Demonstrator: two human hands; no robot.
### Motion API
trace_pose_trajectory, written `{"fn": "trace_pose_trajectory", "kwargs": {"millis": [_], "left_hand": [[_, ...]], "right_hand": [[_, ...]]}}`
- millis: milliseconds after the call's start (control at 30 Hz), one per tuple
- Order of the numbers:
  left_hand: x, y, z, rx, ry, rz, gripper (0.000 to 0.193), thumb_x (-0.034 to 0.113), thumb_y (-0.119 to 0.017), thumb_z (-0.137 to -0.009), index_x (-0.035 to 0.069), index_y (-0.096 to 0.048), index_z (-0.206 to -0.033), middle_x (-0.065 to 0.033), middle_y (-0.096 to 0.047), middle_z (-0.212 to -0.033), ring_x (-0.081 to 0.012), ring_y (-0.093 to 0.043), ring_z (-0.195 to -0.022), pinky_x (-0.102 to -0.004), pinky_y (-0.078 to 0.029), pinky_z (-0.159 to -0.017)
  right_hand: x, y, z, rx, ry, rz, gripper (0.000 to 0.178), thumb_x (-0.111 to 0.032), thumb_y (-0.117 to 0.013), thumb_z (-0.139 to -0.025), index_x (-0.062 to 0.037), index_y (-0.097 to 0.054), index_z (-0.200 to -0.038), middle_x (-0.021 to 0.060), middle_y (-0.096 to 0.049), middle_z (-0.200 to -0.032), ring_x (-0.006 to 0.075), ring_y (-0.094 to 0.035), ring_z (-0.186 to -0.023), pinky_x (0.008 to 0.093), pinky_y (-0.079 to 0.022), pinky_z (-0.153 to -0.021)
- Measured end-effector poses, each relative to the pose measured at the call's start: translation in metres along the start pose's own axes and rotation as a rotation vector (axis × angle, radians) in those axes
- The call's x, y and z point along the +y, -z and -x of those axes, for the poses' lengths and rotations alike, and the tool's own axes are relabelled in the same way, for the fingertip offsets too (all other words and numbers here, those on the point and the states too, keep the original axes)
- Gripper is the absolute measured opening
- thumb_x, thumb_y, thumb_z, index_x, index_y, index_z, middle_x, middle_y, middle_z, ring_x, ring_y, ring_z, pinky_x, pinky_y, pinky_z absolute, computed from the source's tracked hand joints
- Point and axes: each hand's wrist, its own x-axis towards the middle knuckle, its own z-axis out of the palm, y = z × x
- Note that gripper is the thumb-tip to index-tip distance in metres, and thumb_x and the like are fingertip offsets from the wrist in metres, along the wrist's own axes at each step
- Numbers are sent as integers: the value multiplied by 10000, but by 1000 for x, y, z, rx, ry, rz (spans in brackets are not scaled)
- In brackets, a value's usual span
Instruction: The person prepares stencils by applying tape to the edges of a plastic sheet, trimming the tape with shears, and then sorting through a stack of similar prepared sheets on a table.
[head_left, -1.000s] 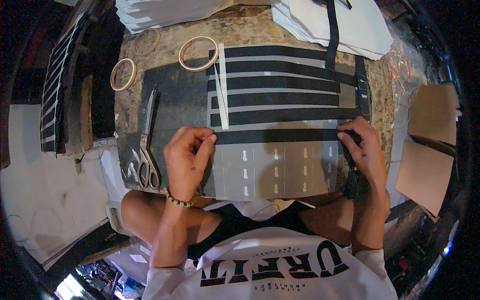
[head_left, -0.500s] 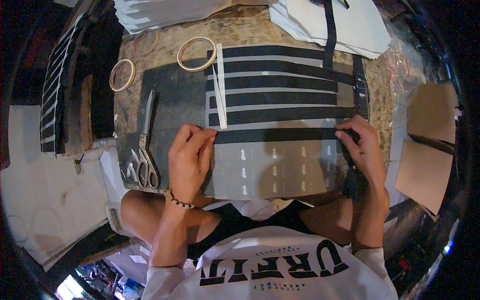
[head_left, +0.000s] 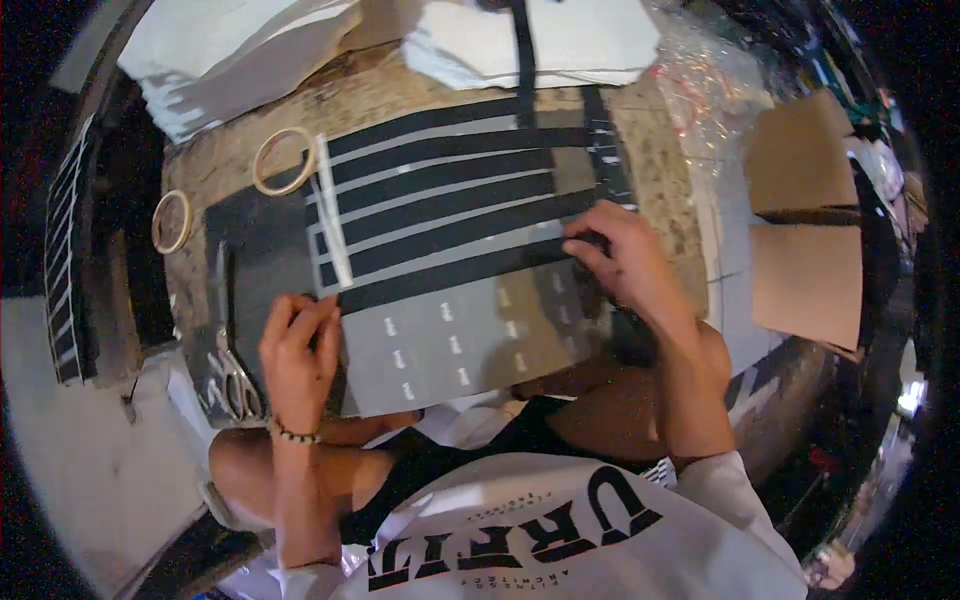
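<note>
A grey sheet (head_left: pixel 430 365) with rows of small white marks lies on a dark board on the worktable. Several black strips run across its far part, roughly parallel. Along the nearest black strip (head_left: pixel 450 272), my left hand (head_left: pixel 298 345) pinches the left end with thumb and fingers. At the right end of that strip, my right hand (head_left: pixel 622 252) has thumb and forefinger closed on it; the exact grip is partly hidden. Narrow cream tape (head_left: pixel 335 220) crosses the left ends of the strips, its near tip close to my left fingers.
Scissors (head_left: pixel 230 365) lie left of the sheet. Two tape rings, one (head_left: pixel 258 165) nearer the strips and another (head_left: pixel 157 222) further left, rest on the table. White sheets (head_left: pixel 230 55) are stacked at the back. Cardboard pieces (head_left: pixel 805 280) and clear plastic (head_left: pixel 705 90) sit at right.
The view has turned, so the table and both hands appear further left and tilted. Both hands stay at the two ends of the nearest black strip.
</note>
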Motion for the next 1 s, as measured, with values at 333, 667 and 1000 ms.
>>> {"fn": "trace_pose_trajectory", "kwargs": {"millis": [333, 667, 1000], "left_hand": [[4, 0, -3, 2, -46, -2, 114, -13, -706, -846, -20, -717, -960, -118, -551, -807, -225, -553, -643, -333, -451, -585], [5, 0, -2, -6, -58, -25, 118, -1, -699, -855, -26, -722, -968, -118, -555, -812, -221, -552, -637, -324, -455, -583], [6, 2, -1, -20, -6, -14, 131, 12, -704, -860, -22, -731, -984, -117, -569, -824, -213, -574, -659, -314, -474, -598]], "right_hand": [[16, 9, 3, 26, 51, -20, 147, -100, -724, -800, -60, -677, -934, 151, -642, -896, 373, -627, -867, 456, -511, -769], [16, 6, 6, 62, 68, 41, 87, -30, -693, -811, -47, -644, -881, 132, -588, -832, 326, -611, -806, 417, -484, -710], [18, 0, 8, 63, 105, 70, 73, -24, -669, -823, -58, -657, -887, 128, -571, -840, 347, -594, -838, 437, -473, -716]]}}
